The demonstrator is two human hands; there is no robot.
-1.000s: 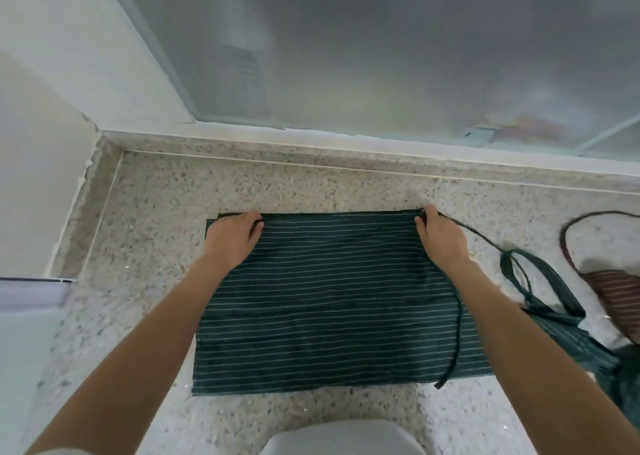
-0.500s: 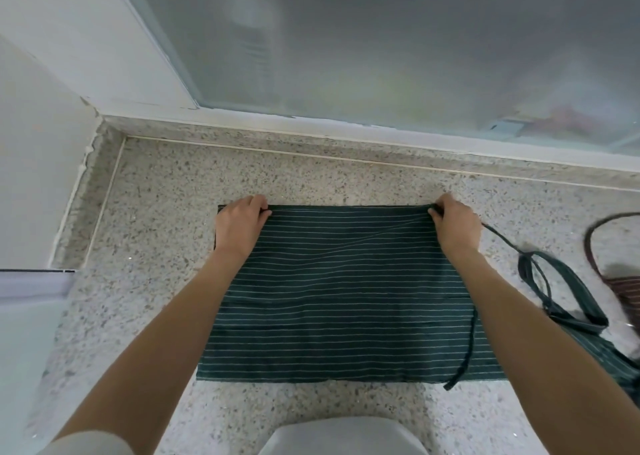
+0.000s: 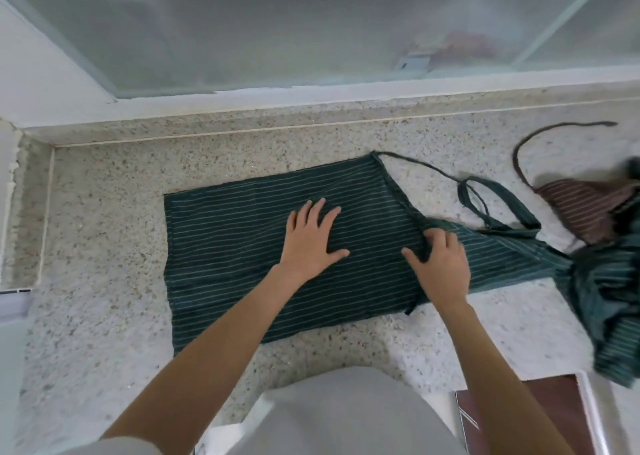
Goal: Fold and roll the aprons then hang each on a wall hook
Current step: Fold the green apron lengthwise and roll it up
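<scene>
i see the green striped apron (image 3: 242, 246) folded flat on the speckled worktop (image 3: 104, 316), its straps (image 3: 485, 194) trailing off to the right. my left hand (image 3: 308, 243) lies on its middle, palm down, fingers spread open. my right hand (image 3: 440, 267) sits at the fold's right edge, fingers curled and pinching a bunch of the cloth. a brown striped apron (image 3: 581, 208) lies crumpled at far right.

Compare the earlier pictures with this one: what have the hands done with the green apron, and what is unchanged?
Both hands let go of the far corners. The left hand moved to the middle of the green striped apron and presses flat; the right hand now gathers cloth by the bib. The apron stays folded on the counter, the brown apron untouched.
</scene>
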